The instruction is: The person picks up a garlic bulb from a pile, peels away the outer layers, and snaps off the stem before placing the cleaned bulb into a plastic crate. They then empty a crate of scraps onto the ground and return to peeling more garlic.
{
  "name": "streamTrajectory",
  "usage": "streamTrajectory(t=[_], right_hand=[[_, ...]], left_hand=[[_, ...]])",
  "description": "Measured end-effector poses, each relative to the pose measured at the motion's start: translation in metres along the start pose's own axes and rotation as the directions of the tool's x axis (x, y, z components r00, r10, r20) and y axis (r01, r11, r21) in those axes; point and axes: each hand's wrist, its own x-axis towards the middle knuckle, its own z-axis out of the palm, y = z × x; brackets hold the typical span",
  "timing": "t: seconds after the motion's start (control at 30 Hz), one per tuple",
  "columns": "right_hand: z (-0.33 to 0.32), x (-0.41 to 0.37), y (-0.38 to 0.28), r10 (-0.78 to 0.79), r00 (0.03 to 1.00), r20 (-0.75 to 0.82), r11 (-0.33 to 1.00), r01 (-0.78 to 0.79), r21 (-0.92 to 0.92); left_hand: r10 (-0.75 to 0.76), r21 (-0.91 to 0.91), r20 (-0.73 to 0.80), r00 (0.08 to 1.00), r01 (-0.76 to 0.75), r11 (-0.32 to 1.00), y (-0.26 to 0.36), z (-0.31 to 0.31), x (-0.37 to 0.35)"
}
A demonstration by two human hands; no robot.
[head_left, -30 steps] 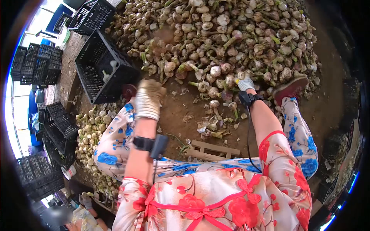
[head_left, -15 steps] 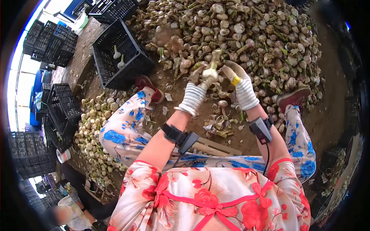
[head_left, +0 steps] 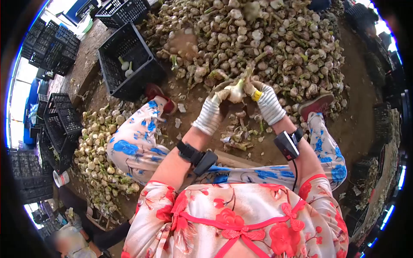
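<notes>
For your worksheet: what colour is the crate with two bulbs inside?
Black crate, clearest in head view.

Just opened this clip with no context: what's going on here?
A seated person holds one garlic bulb between both gloved hands, the left hand on its lower side and the right hand by the stalk. A big garlic pile lies just ahead, and a smaller heap lies by the left leg. Scraps litter the ground under the hands. A black crate to the left holds two bulbs.
</notes>
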Motion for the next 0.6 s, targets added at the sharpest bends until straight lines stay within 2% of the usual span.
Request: streamTrajectory(t=[0.03, 0.07, 0.1, 0.13, 0.17, 0.2, 0.23, 0.27, 0.33, 0.4, 0.43, 0.47, 0.5, 0.53, 0.57, 0.6], right_hand=[[0.0, -0.002, -0.005, 0.063, 0.998, 0.015, 0.998, -0.063, 0.015], [-0.011, 0.013, 0.013, -0.08, 0.996, 0.048, 0.982, 0.07, 0.176], [-0.007, 0.013, 0.019, -0.096, 0.995, 0.003, 0.965, 0.092, 0.244], [-0.001, 0.004, 0.012, -0.132, 0.991, -0.01, 0.984, 0.13, -0.121], [0.003, 0.004, 0.012, -0.123, 0.991, -0.048, 0.978, 0.129, 0.166], [0.003, 0.002, 0.012, -0.264, 0.964, 0.003, 0.921, 0.253, -0.296], [0.0, 0.0, 0.014, -0.237, 0.971, 0.008, 0.895, 0.222, -0.386], [-0.002, -0.001, 0.015, -0.196, 0.981, 0.007, 0.867, 0.176, -0.466], [0.007, -0.014, 0.002, -0.126, 0.992, 0.03, 0.918, 0.128, -0.376], [0.003, -0.008, 0.021, -0.122, 0.991, 0.056, 0.979, 0.13, -0.156], [0.003, -0.011, 0.014, -0.006, 1.0, 0.02, 0.984, 0.01, -0.176], [0.003, -0.015, 0.009, 0.116, 0.993, -0.013, 0.975, -0.117, -0.191], [0.004, -0.01, 0.018, -0.013, 0.999, -0.05, 0.992, 0.006, -0.124], [-0.006, 0.003, 0.038, -0.034, 0.997, -0.065, 0.983, 0.021, -0.184], [0.01, -0.012, 0.01, 0.196, 0.978, -0.076, 0.978, -0.2, -0.05], [0.003, 0.006, 0.044, -0.007, 0.999, -0.043, 0.997, 0.01, 0.073]], left_hand=[[0.0, 0.065, -0.13, 0.992, 0.009, 0.998, 0.0, 0.006, 0.0], [0.091, 0.297, -0.029, 0.995, -0.078, 0.952, 0.005, 0.016, -0.007], [0.298, 0.567, -0.006, 0.955, -0.242, 0.787, -0.001, 0.018, -0.007], [0.344, 0.743, 0.149, 0.927, -0.334, 0.58, -0.011, -0.011, -0.001], [0.183, 0.443, -0.082, 0.98, -0.129, 0.887, -0.008, -0.001, 0.001], [0.116, 0.277, -0.083, 0.99, -0.089, 0.957, -0.007, -0.002, 0.001], [0.11, 0.177, -0.075, 0.991, -0.096, 0.98, -0.008, 0.002, -0.001], [0.078, 0.172, -0.079, 0.994, -0.063, 0.983, -0.006, -0.001, 0.0], [-0.034, -0.057, -0.032, 0.999, 0.032, 0.998, -0.002, -0.008, 0.0], [-0.118, -0.091, 0.061, 0.991, 0.123, 0.988, 0.002, -0.015, -0.001], [-0.115, -0.091, 0.06, 0.992, 0.121, 0.989, 0.006, -0.002, -0.003], [-0.096, 0.032, 0.002, 0.995, 0.096, 0.995, 0.014, 0.02, -0.008], [-0.064, 0.151, -0.066, 0.996, 0.074, 0.986, 0.017, 0.032, -0.014], [0.062, 0.457, -0.027, 0.998, -0.043, 0.888, 0.012, 0.013, -0.01], [0.301, 0.712, 0.057, 0.952, -0.25, 0.656, -0.008, -0.008, -0.001], [0.516, 0.813, 0.184, 0.836, -0.425, 0.398, -0.016, -0.018, 0.006]])
